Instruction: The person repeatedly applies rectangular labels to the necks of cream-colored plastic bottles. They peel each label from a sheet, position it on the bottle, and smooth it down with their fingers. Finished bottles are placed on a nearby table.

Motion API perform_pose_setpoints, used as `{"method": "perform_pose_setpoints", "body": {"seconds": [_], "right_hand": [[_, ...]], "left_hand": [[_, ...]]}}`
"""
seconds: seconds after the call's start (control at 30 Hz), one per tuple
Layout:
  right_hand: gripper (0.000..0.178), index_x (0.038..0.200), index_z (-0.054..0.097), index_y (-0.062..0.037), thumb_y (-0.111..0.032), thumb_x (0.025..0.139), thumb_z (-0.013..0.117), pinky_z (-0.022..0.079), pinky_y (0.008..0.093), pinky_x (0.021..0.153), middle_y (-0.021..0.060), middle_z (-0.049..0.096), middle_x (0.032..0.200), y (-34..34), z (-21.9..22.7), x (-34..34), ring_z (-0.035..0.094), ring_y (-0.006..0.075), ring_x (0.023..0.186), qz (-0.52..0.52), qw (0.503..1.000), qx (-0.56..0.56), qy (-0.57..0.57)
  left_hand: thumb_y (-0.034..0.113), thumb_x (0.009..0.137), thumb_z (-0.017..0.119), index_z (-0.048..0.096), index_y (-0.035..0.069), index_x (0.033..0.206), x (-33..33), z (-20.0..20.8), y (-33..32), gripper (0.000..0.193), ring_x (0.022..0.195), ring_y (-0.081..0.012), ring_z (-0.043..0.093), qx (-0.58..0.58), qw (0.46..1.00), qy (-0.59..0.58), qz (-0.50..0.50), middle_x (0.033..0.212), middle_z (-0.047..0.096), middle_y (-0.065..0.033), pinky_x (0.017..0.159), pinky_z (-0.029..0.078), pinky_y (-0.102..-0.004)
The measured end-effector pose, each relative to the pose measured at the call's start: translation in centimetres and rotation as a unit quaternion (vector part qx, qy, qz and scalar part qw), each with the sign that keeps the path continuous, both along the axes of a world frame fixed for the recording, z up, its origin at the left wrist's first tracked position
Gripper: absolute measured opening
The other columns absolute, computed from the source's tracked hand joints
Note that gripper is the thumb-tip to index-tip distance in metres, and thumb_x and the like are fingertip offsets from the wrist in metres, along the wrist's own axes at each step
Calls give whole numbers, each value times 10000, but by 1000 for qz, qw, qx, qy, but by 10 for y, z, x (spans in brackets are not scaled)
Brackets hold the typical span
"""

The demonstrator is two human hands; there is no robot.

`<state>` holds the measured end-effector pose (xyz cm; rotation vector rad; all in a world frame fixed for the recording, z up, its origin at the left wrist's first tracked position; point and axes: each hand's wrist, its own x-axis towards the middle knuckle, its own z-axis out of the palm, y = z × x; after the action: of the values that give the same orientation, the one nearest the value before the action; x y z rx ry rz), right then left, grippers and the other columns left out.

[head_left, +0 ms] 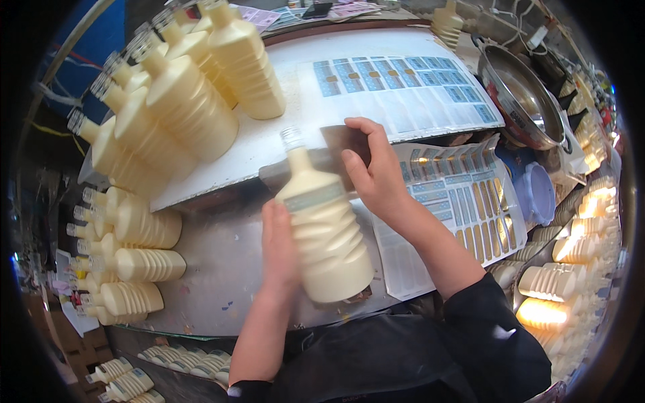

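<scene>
A cream-coloured bottle [326, 228] with a ribbed body and clear threaded neck leans over the metal work surface in front of me. A grey-blue patterned band [312, 197] lies across its shoulder. My left hand [277, 235], slightly blurred, holds the bottle by its left side. My right hand [376, 164] pinches a dark brown flat piece [346, 144] between thumb and fingers, just right of the bottle's neck. Behind the neck a greyish flat shape [282, 173] shows, partly hidden by the bottle; I cannot tell what it is.
Similar bottles [195, 107] stand on the white board [295, 74] at left, and several lie below them [144, 218]. Sheets of blue and gold decals rest on the board [403, 77] and right of my hands [463, 208]. A metal pan [527, 94] and pale tub [537, 195] stand at right.
</scene>
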<state>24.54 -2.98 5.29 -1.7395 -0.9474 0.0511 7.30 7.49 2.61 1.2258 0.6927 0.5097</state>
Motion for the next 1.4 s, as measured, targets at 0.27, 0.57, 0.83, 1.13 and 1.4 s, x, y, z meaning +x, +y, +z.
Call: {"method": "perform_pose_setpoints", "body": {"seconds": [0.27, 0.57, 0.83, 1.13, 1.4], "right_hand": [[264, 1249, 655, -22, -43, 998, 579, 494, 271, 952, 44, 685, 1130, -39, 1, 13, 627, 124, 1049, 44, 881, 134, 451], [370, 1336, 604, -38, -174, 993, 585, 487, 239, 721, 5, 643, 853, -35, 4, -15, 587, 68, 791, 135, 911, -14, 389], [387, 1327, 602, -16, -124, 958, 645, 475, 225, 656, -8, 607, 823, -31, 8, -11, 569, 49, 740, 173, 915, -60, 358], [423, 1354, 517, -21, -51, 946, 628, 428, 187, 635, -32, 526, 850, -33, 19, -17, 511, 19, 730, 240, 892, -31, 382], [422, 1299, 532, -24, -164, 939, 700, 410, 191, 612, -24, 551, 828, -30, 20, -13, 504, 27, 709, 195, 923, -95, 317]], "left_hand": [[399, 1104, 395, 477, 18, 1348, 13, 9, 4, 459, 1066, -188, 616, 15, 999, 35, -39, 1216, 608, -117, 952, 511, -362], [529, 1108, 278, 484, 11, 1448, 4, -15, 16, 653, 1247, -292, 618, -132, 991, -30, -20, 1396, 601, -167, 1059, 498, -434], [583, 1090, 281, 461, 23, 1468, 2, -6, 14, 700, 1259, -300, 607, -26, 997, 37, -56, 1409, 583, -170, 1082, 482, -448], [521, 1118, 229, 504, -26, 1416, 0, -11, 12, 681, 1182, -275, 655, -216, 971, -94, -38, 1330, 637, -175, 1024, 530, -412], [535, 1111, 256, 492, -6, 1418, 1, -4, 8, 666, 1209, -266, 629, -68, 992, -93, -58, 1334, 621, -156, 1036, 508, -424]]}}
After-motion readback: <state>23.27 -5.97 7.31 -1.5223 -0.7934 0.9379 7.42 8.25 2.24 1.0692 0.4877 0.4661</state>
